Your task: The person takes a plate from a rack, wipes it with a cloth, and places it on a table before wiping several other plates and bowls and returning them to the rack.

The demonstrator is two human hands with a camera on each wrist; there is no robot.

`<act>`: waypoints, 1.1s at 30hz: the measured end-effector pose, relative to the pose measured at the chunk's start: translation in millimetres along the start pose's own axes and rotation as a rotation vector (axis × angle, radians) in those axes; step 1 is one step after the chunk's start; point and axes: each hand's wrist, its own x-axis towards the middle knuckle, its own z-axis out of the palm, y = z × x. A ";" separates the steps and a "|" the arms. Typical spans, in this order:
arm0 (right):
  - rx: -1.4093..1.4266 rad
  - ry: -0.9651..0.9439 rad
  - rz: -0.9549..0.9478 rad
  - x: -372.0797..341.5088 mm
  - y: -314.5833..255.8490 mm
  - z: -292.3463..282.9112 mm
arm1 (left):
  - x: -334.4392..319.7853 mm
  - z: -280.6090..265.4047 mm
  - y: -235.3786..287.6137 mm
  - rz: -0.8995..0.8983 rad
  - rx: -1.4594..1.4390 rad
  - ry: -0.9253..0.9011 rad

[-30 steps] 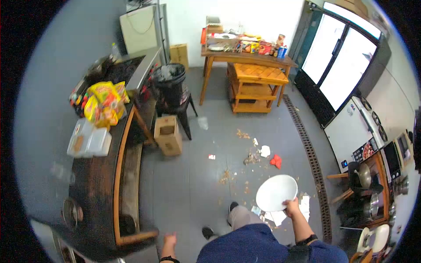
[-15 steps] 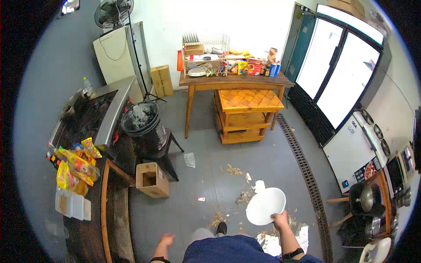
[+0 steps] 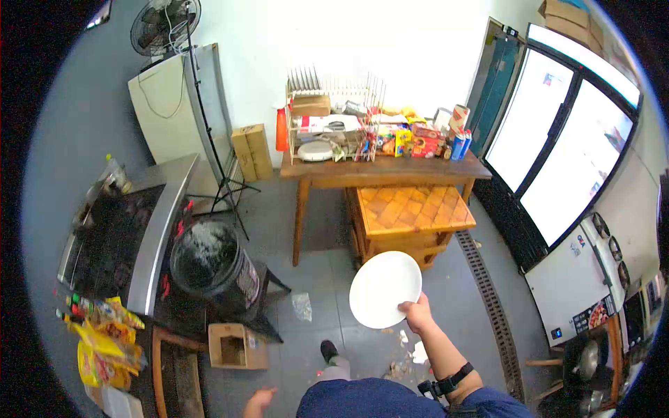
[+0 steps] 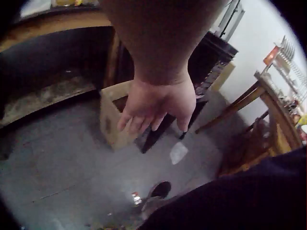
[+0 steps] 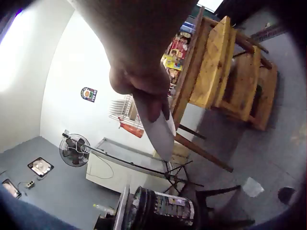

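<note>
A white oval plate (image 3: 385, 289) is pinched at its near edge by my right hand (image 3: 419, 315), thumb lying over the rim. In the right wrist view the plate (image 5: 159, 132) appears nearly edge-on below my right hand (image 5: 144, 86). My left hand (image 3: 260, 400) hangs low at the bottom of the head view, holding nothing. The left wrist view shows my left hand (image 4: 158, 103) with fingers loosely extended, above the floor, in front of a cardboard box (image 4: 111, 115).
A black bucket (image 3: 209, 261) stands on a black stool, beside the cardboard box (image 3: 254, 350). Ahead are a wooden table (image 3: 390, 171) with groceries and a wooden cart (image 3: 414, 209). Paper scraps (image 3: 419, 353) and crumbs lie on the floor. A floor grate (image 3: 491, 313) runs at the right.
The right hand has lifted the plate up and moved it left, away from the littered floor. The view has shifted forward, nearer the table and bucket. The left hand remains low and empty.
</note>
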 end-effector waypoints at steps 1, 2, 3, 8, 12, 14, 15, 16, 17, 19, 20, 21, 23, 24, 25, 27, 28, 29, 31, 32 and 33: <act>-0.041 0.008 -0.048 24.3 -15.5 8.9 | 33.8 -25.3 31.9 0.139 0.076 -0.058; -0.061 -0.020 -0.077 49.9 -32.7 18.4 | 46.2 -51.2 79.2 0.107 -0.053 -0.038; -0.066 -0.012 -0.138 74.2 -48.8 29.3 | 58.4 -77.1 126.6 0.078 -0.183 -0.014; -0.129 -0.005 -0.401 202.6 -141.3 81.1 | 79.3 -191.4 339.8 0.559 -0.507 0.205; -0.296 0.032 -0.805 299.5 -235.3 124.1 | 90.6 -276.1 454.5 0.773 -0.659 0.322; -0.360 0.108 -0.954 351.0 -275.2 150.4 | 103.5 -315.4 500.5 0.842 -0.664 0.393; -0.434 0.106 -0.935 380.6 -292.1 161.2 | 114.2 -334.3 517.7 0.900 -0.683 0.440; -0.439 0.125 -0.972 409.3 -305.8 174.1 | 119.6 -352.5 536.1 0.957 -0.712 0.472; -0.473 0.145 -0.987 437.3 -317.8 186.9 | 124.6 -370.6 555.2 1.018 -0.739 0.507; -0.532 0.196 -1.014 490.4 -342.9 213.4 | 139.0 -405.6 594.0 1.064 -0.794 0.567; -0.557 0.191 -0.949 511.7 -351.8 227.3 | 145.4 -418.0 611.3 1.063 -0.824 0.586; -0.582 0.185 -0.890 531.9 -362.7 241.9 | 152.1 -428.6 628.4 1.068 -0.858 0.607; -0.642 0.165 -0.839 577.8 -378.5 266.9 | 165.5 -444.2 657.0 1.084 -0.886 0.636; -0.679 0.146 -0.838 603.9 -378.7 277.9 | 174.0 -448.5 665.8 1.103 -0.891 0.649; -0.717 0.127 -0.834 622.0 -380.3 288.2 | 180.1 -451.2 674.1 1.120 -0.897 0.662; -0.765 0.118 -0.808 652.7 -380.3 303.7 | 186.5 -451.5 688.3 1.106 -0.909 0.648; -0.787 0.112 -0.799 663.6 -380.8 310.5 | 189.1 -451.2 693.7 1.110 -0.917 0.631; -0.809 0.105 -0.792 673.2 -380.5 316.8 | 192.8 -451.4 699.4 1.114 -0.927 0.614; -0.861 0.124 -0.787 682.2 -380.3 327.8 | 200.5 -454.7 708.9 1.139 -0.928 0.609; -0.886 0.134 -0.785 685.0 -380.0 331.7 | 204.2 -456.1 712.7 1.148 -0.927 0.614; -0.895 0.138 -0.784 689.2 -378.9 334.4 | 208.1 -457.2 715.9 1.158 -0.926 0.619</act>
